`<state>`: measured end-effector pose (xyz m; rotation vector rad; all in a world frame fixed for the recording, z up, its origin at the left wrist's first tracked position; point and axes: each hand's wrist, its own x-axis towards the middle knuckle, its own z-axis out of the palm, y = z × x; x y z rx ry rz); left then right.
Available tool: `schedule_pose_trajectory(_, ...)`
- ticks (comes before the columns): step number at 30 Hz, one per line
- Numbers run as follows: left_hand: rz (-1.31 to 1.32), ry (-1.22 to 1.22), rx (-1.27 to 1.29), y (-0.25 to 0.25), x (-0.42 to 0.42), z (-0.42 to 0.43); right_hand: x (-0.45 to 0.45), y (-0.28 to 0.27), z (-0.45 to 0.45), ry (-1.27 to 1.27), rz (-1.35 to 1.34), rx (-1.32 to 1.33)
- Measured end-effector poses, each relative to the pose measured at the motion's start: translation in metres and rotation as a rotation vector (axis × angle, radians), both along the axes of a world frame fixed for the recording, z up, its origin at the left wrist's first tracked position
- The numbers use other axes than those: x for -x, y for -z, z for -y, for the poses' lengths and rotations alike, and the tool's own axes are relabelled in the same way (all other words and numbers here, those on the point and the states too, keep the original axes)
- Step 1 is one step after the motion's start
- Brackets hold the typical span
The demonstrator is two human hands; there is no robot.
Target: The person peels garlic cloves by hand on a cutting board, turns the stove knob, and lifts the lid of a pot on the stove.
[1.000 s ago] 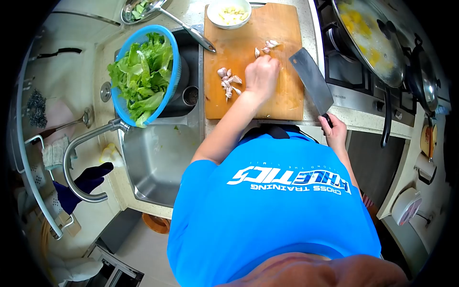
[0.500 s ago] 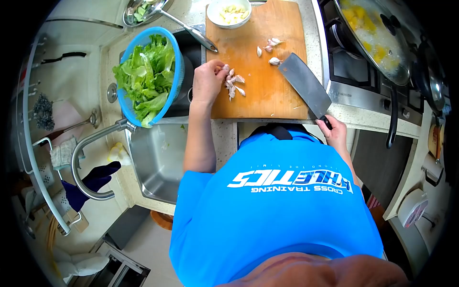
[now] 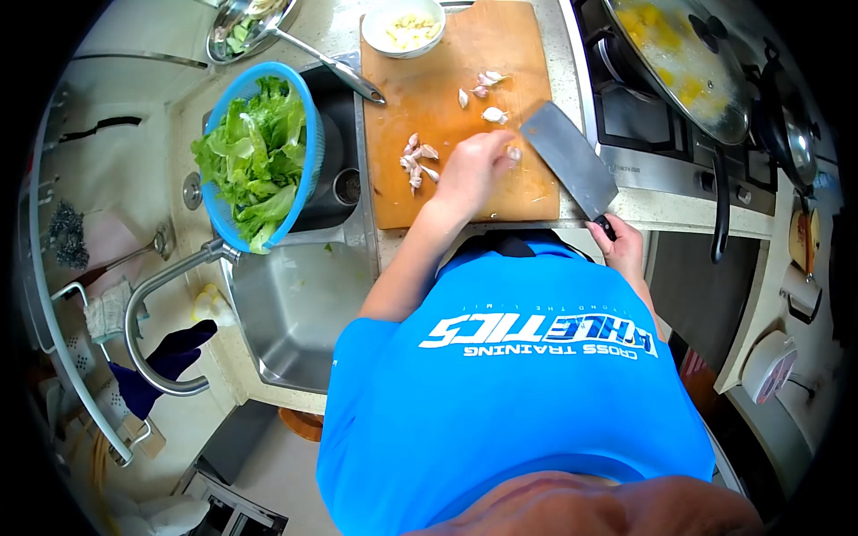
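Note:
My left hand (image 3: 474, 174) is over the wooden cutting board (image 3: 420, 121), its fingers pinched on a pale garlic clove (image 3: 513, 154). To its left lies a small pile of unpeeled garlic cloves (image 3: 416, 163). Several more cloves (image 3: 483, 87) lie scattered higher up on the board. My right hand (image 3: 624, 247) is wrapped round the black handle of a cleaver (image 3: 572, 156). The cleaver's broad grey blade slants up and left, its tip end over the board's right side near a single clove (image 3: 494, 115).
A white bowl (image 3: 371, 36) of peeled cloves stands at the board's top. Left are a blue basket (image 3: 315, 147) of lettuce, a steel sink (image 3: 299, 313) with a faucet, and a ladle (image 3: 344, 76). Right, a lidded pan (image 3: 693, 67) of yellow pieces sits on the stove.
My left hand has moved right from the garlic pile toward the cleaver blade, carrying a clove. My right hand still holds the cleaver in much the same pose. The whole view has shifted slightly.

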<state>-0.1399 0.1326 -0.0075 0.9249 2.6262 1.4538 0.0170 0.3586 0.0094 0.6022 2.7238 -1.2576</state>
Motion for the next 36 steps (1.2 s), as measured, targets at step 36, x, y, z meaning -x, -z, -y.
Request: schedule_pose_trajectory(36, -0.027, 0.006, 0.079, 0.015, 0.0, -0.023, 0.016, 0.007, -0.003, -0.001, -0.056, 0.212)
